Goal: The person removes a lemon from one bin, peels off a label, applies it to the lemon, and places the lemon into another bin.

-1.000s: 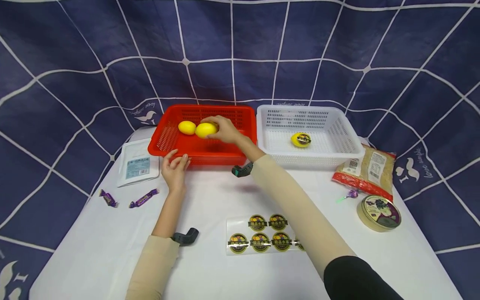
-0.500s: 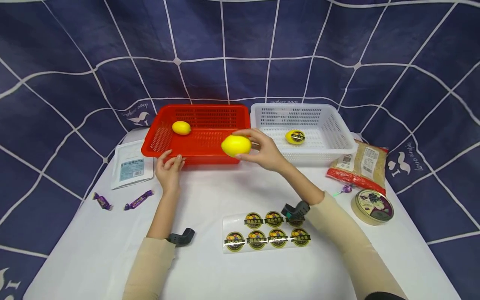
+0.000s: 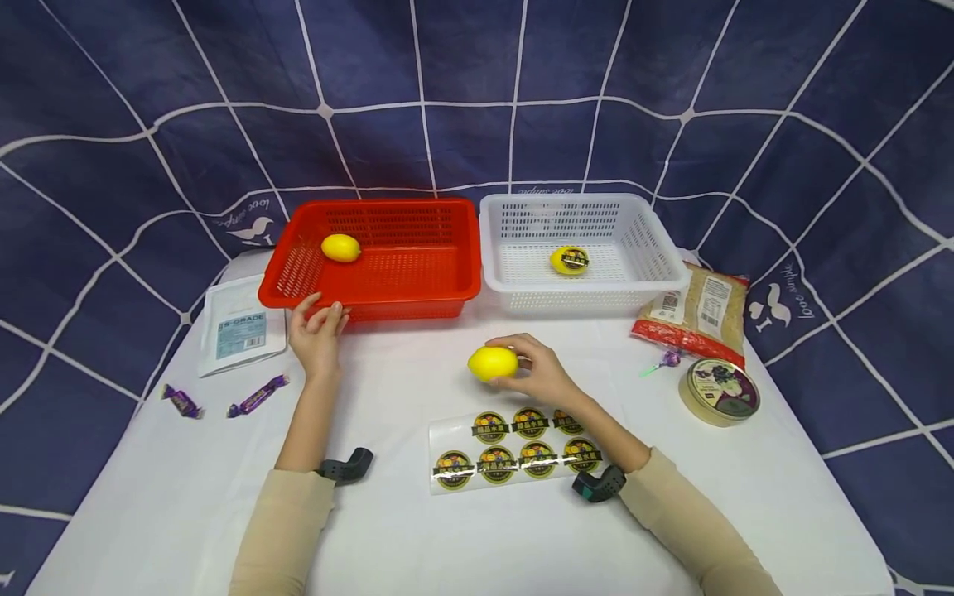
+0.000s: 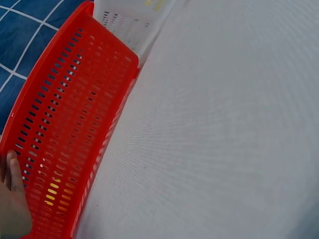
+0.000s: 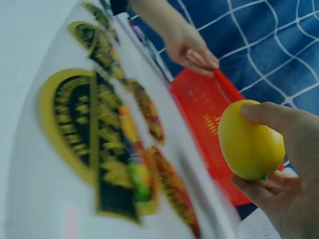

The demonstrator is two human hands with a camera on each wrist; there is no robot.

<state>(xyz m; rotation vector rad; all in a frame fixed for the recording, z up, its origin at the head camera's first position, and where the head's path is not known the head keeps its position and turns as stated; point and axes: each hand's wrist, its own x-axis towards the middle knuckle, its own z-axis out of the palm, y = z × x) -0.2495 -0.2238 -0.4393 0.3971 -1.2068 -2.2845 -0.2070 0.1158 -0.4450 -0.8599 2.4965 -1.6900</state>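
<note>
My right hand (image 3: 542, 377) pinches a yellow lemon (image 3: 493, 363) between thumb and fingers, over the white table behind a sheet of round stickers (image 3: 495, 463). In the right wrist view, the lemon (image 5: 250, 141) shows no label on its visible side. My left hand (image 3: 316, 335) rests with loosely bent fingers on the front rim of a red basket (image 3: 402, 305); how firmly it holds cannot be told. Another lemon (image 3: 340, 247) lies inside that basket at the left. In the white basket (image 3: 581, 288) lies a lemon bearing a sticker (image 3: 570, 260).
At the left are a white pouch (image 3: 242, 327) and two purple-wrapped candies (image 3: 257, 396). A grain bag (image 3: 696, 310), a lollipop (image 3: 669, 359) and a round tin (image 3: 719, 391) lie on the right. A blue patterned curtain (image 3: 469, 66) hangs behind.
My right hand has lifted a lemon out of the red basket and carried it right and toward me, near the sticker sheet. My left hand has stayed at the basket's rim.
</note>
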